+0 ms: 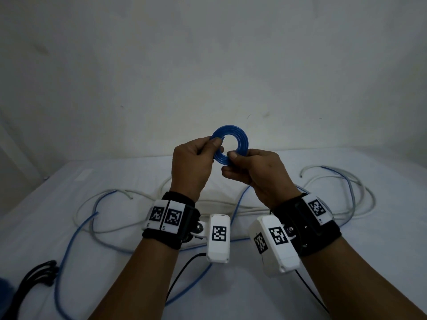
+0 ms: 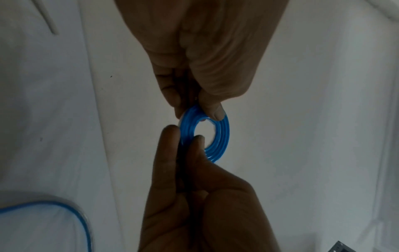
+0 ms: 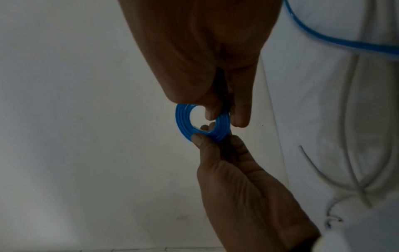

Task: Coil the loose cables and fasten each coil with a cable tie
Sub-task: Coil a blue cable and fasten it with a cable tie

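Observation:
A small blue coil [image 1: 243, 140] of several tight flat turns is held up in the air between both hands. My left hand [image 1: 213, 142] pinches its upper left edge with thumb and fingers. My right hand [image 1: 231, 158] pinches its lower edge. In the left wrist view the left hand [image 2: 201, 109] grips the coil [image 2: 222, 139] from above and the right hand [image 2: 185, 136] from below. In the right wrist view the right hand [image 3: 224, 116] comes from above onto the coil [image 3: 183, 122], with the left hand [image 3: 207, 134] below.
Loose blue cable [image 1: 69, 245] and pale grey cable [image 1: 346, 181] sprawl in loops over the white sheet [image 1: 129, 176] under my arms. A bundle of black ties [image 1: 39, 273] lies at the lower left. A plain wall stands behind.

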